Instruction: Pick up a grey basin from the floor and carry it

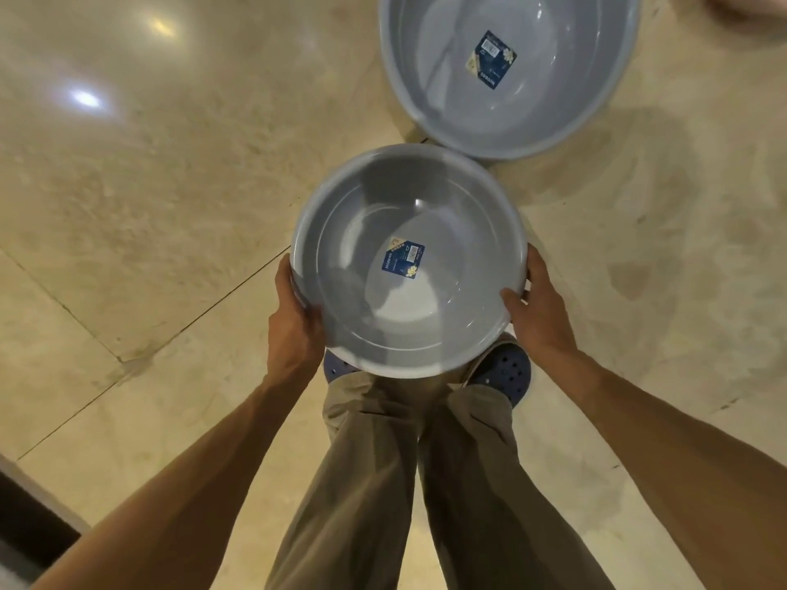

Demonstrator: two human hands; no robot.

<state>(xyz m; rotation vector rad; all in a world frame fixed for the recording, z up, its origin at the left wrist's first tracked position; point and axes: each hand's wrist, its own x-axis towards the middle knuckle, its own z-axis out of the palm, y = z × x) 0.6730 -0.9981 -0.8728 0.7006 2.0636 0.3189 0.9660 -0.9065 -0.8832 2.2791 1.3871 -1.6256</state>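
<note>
Grey basin (340,266), round plastic, held up between both hands over the person's legs, open side up, nothing inside but a blue label (403,260) stuck on the bottom. Head view only.

Left hand (294,310) grips the basin's left rim, thumb over the edge inside, fingers curled under the outside wall and hidden. Right hand (538,306) grips the right rim, thumb hooked over the lip into the bowl, fingers wrapped round the outer side. Both forearms bare, coming in from the lower corners.

Second basin (587,121), same grey, bigger, sits on the floor ahead of the hands and off to the right; top edge cut by the frame. Its near rim looks close to the held basin's far rim, touching or not cannot be told. Blue label (492,59) inside it as well.

Below the hands: khaki trousers (383,483), blue perforated clogs (506,374) poking out under the basin, right one clearer than the left. Floor (149,206) is glossy beige stone tile, seams running left of the left hand, light glare spots far upper left.
</note>
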